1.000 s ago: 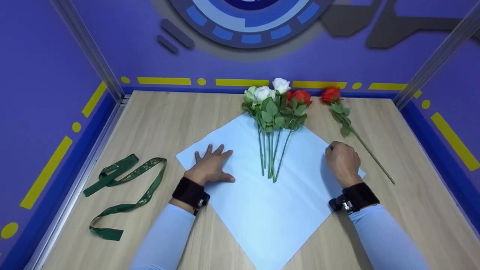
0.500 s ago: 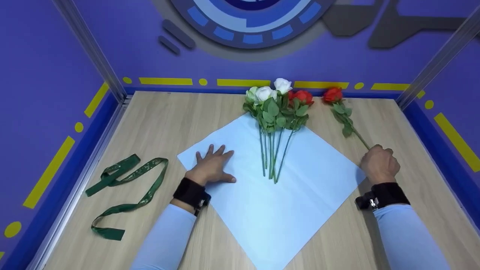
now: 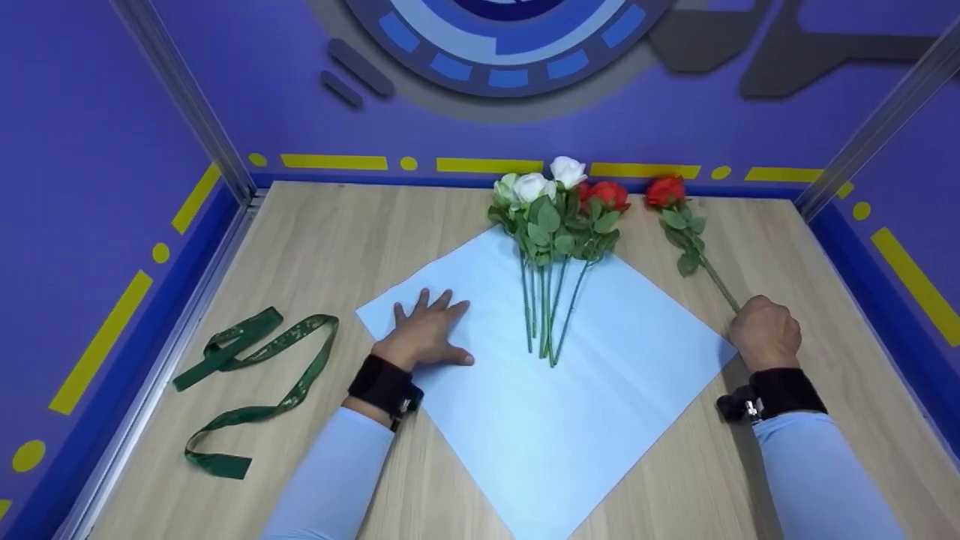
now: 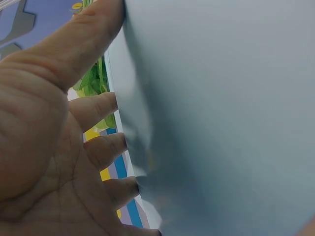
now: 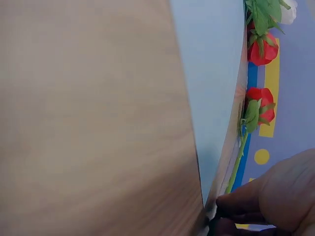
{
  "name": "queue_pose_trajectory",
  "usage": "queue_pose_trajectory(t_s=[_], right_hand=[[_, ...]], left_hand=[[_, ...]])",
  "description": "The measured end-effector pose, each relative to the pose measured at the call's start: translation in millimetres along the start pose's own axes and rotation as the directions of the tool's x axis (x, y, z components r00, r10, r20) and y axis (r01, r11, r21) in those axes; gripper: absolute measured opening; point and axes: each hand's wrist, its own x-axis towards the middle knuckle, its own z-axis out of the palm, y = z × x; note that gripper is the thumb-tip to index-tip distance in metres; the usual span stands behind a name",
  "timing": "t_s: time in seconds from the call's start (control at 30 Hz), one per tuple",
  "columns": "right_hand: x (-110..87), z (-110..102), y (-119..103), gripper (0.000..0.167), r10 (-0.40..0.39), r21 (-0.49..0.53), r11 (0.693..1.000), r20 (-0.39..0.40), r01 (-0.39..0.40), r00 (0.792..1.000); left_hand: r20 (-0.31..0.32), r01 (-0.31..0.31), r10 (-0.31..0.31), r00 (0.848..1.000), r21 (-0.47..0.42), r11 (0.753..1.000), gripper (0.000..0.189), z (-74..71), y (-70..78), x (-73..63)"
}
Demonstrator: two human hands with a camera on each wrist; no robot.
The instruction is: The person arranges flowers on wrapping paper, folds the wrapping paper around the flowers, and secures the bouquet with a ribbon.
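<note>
My left hand (image 3: 426,336) rests with spread fingers on the left part of a light blue sheet of wrapping paper (image 3: 525,435), laid corner-forward on the table. The left wrist view shows its thumb (image 4: 81,42) and fingertips on the sheet. On the paper's far half lies a bunch of artificial roses, white ones (image 3: 534,187) and red ones (image 3: 609,197), stems pointing toward me. To their right lies a single red rose (image 3: 665,192). My right hand (image 3: 765,334) pinches its lower stem beside the paper's right corner; the stem's end is hidden by the hand.
A green patterned ribbon (image 3: 296,390) lies loosely looped on the wooden table (image 3: 322,247) at the left. Blue-purple panels (image 3: 465,135) enclose the table at the back and both sides, and metal posts stand in the corners.
My right hand has moved right from the paper's edge to the single rose's stem and taken hold of it. The rose has turned slightly. The left hand keeps its place on the paper.
</note>
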Motion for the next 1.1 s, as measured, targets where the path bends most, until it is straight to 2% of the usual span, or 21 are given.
queue_pose_trajectory(t_s=[0.13, 0.3, 0.4, 0.53, 0.7, 0.83, 0.93, 1.1], right_hand=[[-4.4, -1, -17, 0.026, -0.075, 0.021, 0.997, -0.097, 0.078, 0.992], [-13.7, -3, -60, 0.037, -0.105, 0.118, 0.985, -0.177, 0.127, 0.979], [-21.4, 6, -91, 0.035, -0.103, 0.25, 0.958, -0.159, 0.141, 0.982], [-29.5, 27, -130, 0.028, -0.124, 0.411, 0.896, -0.124, 0.165, 0.984], [-37.1, 53, -168, 0.027, -0.12, 0.515, 0.847, -0.059, 0.133, 0.991], [-41.4, 65, -189, 0.025, -0.112, 0.572, 0.816, 0.006, 0.089, 0.994], [-42.8, 71, -198, 0.021, -0.124, 0.553, 0.828, 0.011, 0.097, 0.992], [-42.2, 78, -208, 0.017, -0.179, 0.431, 0.886, -0.025, 0.172, 0.984]], left_hand=[[0.004, 0.006, -0.006, 1.0, 0.002, 1.0, 0.099, -0.5, -0.3, 0.7], [0.003, 0.012, -0.012, 1.0, 0.013, 1.0, 0.1, -0.8, -0.7, 1.3], [0.005, 0.009, -0.009, 1.0, 0.011, 1.0, 0.1, -0.7, -0.9, 1.1], [0.003, -0.003, 0.003, 1.0, 0.009, 1.0, 0.1, -0.9, -0.2, 0.7], [0.001, -0.008, 0.008, 1.0, 0.009, 1.0, 0.099, -1.0, 1.0, 0.4], [0.0, -0.001, 0.001, 1.0, 0.005, 1.0, 0.1, -1.0, 1.9, 0.3], [-0.001, -0.002, 0.002, 1.0, 0.002, 1.0, 0.099, -0.8, 2.4, 0.6], [0.008, -0.002, 0.002, 1.0, 0.004, 1.0, 0.099, -0.9, 2.2, 1.5]])
